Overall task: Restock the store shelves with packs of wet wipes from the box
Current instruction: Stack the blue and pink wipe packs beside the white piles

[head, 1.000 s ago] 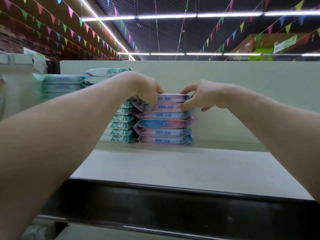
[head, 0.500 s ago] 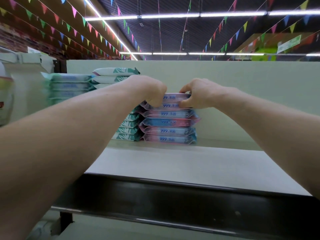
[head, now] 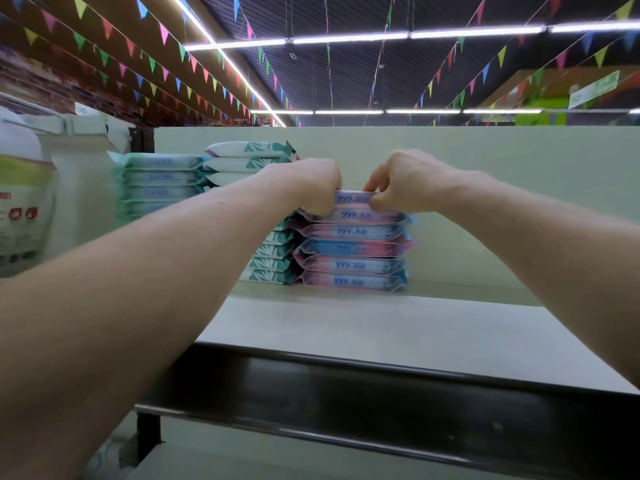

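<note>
The top pack [head: 350,198] sat on the six-high stack [head: 351,248] at the back of the shelf [head: 381,327]. The left hand [head: 311,185] curled over its left end and the right hand [head: 408,181] pinched its right corner. Compared with a second earlier, both hands had closed inward, likely squaring it up, with no pack added.

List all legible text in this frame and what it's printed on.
"999 杀菌": front edge of each of the six stacked pink-and-blue packs.
Blue print on the teal packs further left: blurred, unreadable.
Print and red icons on the bag at far left: blurred, unreadable.
Green sign near the ceiling: too blurred to read.
</note>
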The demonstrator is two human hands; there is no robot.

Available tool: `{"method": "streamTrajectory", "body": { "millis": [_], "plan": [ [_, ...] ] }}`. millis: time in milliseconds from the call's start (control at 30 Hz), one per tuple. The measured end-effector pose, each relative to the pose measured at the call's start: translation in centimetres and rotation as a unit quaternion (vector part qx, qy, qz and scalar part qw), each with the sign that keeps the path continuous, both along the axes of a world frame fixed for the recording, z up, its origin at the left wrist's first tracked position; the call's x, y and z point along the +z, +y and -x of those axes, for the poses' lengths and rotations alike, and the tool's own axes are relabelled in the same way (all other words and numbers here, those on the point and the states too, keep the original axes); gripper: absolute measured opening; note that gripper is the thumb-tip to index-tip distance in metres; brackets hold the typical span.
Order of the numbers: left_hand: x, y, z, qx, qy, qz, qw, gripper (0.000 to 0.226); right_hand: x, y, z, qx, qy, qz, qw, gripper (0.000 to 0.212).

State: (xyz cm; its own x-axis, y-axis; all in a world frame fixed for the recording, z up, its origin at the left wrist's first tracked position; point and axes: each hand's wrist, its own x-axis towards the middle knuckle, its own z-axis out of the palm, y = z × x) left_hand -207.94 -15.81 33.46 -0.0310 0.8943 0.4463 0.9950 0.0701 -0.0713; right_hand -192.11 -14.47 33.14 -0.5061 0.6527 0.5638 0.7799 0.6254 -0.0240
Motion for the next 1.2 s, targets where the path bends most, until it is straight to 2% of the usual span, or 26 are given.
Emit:
{"method": "streamTrajectory", "body": {
  "millis": [200, 333, 533, 667, 867, 1200],
  "plan": [
    [0.1, -0.5, -0.7, 0.014, 0.009, -0.016, 1.000, 0.028, -0.5, 0.0, -0.2, -0.006, -0.027, 0.029, 0.999, 0.038],
    [-0.2, -0.4, -1.5, 0.014, 0.005, -0.018, 1.000, 0.026, -0.8, 0.4, -0.1, 0.003, -0.022, 0.001, 1.000, 0.036],
    [-0.8, -0.3, -1.8, 0.013, 0.010, 0.003, 1.000, 0.027, -0.6, 0.6, -0.3, 0.032, 0.004, 0.032, 0.999, 0.030],
    [-0.7, -0.4, -1.9, 0.015, 0.020, 0.002, 1.000, 0.026, -0.7, 0.6, -0.1, 0.025, 0.016, -0.001, 1.000, 0.026],
    [-0.9, -0.6, -1.8, 0.025, 0.022, 0.009, 0.999, 0.024, -0.8, 0.4, 0.0, -0.028, -0.045, -0.033, 0.998, 0.028],
    [-1.4, -1.6, -2.4, 0.030, 0.039, 0.011, 0.999, 0.016, -1.0, 0.4, 0.6, -0.048, -0.087, -0.067, 0.993, 0.024]
  ]
}}
